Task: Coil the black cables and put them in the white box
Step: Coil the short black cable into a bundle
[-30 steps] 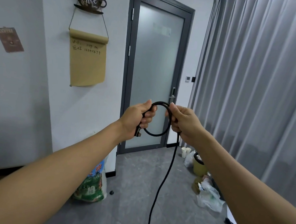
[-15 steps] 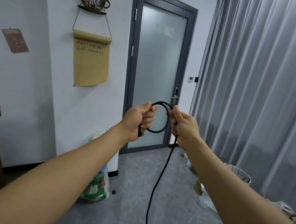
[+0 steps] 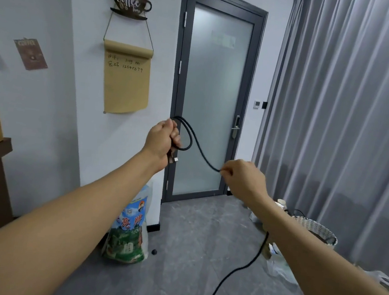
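Left hand (image 3: 163,141) fisted round one small loop of the black cable (image 3: 198,151), plug end poking out below. Cable, round, matte and limp, sags rightward and down to the right hand (image 3: 243,179), which pinches it. The remainder trails to the floor. White box not visible.

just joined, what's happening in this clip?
A person is coiling a black cable while standing in a room. The left hand grips a small loop of it, with the connector end sticking out below the fist. The right hand pinches the cable further along, held off to the side and lower. The rest of the cable trails down onto the grey floor. No white box is in view.
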Demonstrator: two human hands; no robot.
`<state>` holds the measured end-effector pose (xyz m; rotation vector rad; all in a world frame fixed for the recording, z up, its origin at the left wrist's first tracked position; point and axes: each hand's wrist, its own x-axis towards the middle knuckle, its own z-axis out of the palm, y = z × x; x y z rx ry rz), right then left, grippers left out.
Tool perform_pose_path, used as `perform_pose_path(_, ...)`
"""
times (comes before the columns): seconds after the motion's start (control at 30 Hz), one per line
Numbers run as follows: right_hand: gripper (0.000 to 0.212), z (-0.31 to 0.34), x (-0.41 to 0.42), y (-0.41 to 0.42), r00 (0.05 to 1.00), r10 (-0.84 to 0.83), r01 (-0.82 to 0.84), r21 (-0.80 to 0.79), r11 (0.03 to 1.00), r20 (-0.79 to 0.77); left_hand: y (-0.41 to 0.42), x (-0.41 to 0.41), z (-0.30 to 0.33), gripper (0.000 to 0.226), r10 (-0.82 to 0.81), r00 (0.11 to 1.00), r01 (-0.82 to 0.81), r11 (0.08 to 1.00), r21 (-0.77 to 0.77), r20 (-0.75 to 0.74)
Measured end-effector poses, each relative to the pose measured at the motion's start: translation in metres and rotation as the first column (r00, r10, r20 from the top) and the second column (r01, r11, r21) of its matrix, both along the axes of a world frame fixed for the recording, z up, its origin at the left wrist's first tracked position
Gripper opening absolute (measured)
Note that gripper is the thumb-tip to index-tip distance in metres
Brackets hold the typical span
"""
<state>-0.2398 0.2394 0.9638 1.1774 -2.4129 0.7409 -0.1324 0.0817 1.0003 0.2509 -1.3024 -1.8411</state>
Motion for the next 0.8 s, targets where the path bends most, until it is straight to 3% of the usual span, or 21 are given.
perform_pose_path(0.07,0.025,0.009,0.016,-0.008,0.979,0.085,-0.054,0.165,0.985,-0.187,0.007,-0.004,-0.002,0.033,0.008,0.999,0.000,0.989,-0.150,0.050)
perform_pose_path(0.13,0.026,0.020,0.029,-0.013,0.940,0.181,-0.117,0.226,0.967,-0.290,0.013,-0.006,-0.006,0.031,0.068,0.989,-0.022,0.945,-0.326,0.131)
perform_pose_path(0.23,0.025,0.039,0.040,-0.011,0.900,0.293,-0.228,0.227,0.947,-0.321,0.017,-0.004,-0.010,0.028,0.219,0.951,-0.044,0.798,-0.601,0.220)
perform_pose_path(0.33,0.022,0.055,0.040,-0.007,0.897,0.324,-0.264,0.224,0.938,-0.299,0.019,-0.001,-0.011,0.026,0.279,0.916,0.036,0.657,-0.753,0.287)
perform_pose_path(0.4,0.017,0.060,0.035,-0.006,0.915,0.323,-0.293,0.154,0.944,-0.240,0.022,0.000,-0.011,0.028,0.123,0.924,0.187,0.680,-0.708,0.362)
perform_pose_path(0.53,0.018,0.066,0.018,-0.003,0.942,0.334,-0.327,-0.173,0.929,0.012,0.024,0.004,-0.009,0.036,-0.196,0.904,0.362,0.824,-0.436,0.381)
perform_pose_path(0.63,0.018,0.060,0.006,0.001,0.906,0.370,-0.301,-0.303,0.904,0.204,0.022,0.006,-0.008,0.040,-0.293,0.863,0.460,0.793,-0.399,0.411)
perform_pose_path(0.8,0.018,0.039,-0.014,0.008,0.889,0.304,-0.163,-0.384,0.909,0.343,0.016,0.014,-0.013,0.037,-0.335,0.822,0.509,0.795,-0.330,0.461)
